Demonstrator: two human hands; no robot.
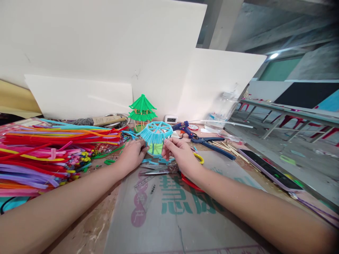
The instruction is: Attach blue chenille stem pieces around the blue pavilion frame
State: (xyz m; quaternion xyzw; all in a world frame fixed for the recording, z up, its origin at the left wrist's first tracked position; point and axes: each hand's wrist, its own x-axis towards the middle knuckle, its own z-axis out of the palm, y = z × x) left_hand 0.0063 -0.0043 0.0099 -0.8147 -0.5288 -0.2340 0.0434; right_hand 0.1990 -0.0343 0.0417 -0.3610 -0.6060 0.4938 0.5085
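One blue-roofed model [154, 133] between left hand [133, 151] and right hand [179, 151]

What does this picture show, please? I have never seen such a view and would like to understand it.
No machine works here: a person's bare left hand and right hand are seen by a camera worn on the head, looking forward and down. Both hands are at a small blue frame model; I cannot tell whether either grips anything. Around them on the table lie colourful fuzzy sticks, scissors, a glue gun and a phone. A green tiered model stands behind.
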